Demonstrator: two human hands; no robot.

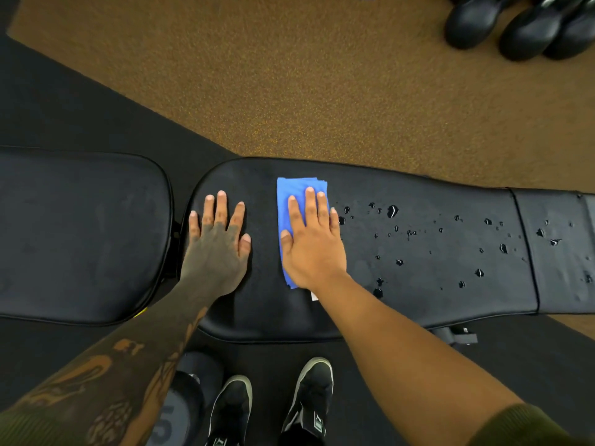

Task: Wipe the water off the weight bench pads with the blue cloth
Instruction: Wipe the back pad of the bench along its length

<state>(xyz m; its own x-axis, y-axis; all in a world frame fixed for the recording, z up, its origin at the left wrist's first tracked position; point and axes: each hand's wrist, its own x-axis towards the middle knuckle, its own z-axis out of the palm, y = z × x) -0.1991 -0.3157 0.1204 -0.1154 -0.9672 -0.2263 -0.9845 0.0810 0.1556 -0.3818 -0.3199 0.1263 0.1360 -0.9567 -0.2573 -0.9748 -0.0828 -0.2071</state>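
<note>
Both hands — L [218, 249], R [314, 241] — flat, fingers straight, palms down.

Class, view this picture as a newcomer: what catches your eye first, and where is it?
The blue cloth stands out mid-frame on the black bench pad, pressed flat under the right hand. Water drops glisten on the pad to its right, while the left hand rests flat on the pad's left end.

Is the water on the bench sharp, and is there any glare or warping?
Head view: the water drops are sharp, with small white glints; the long pad bows from wide-angle distortion; the black weights in the top corner look soft.
</note>
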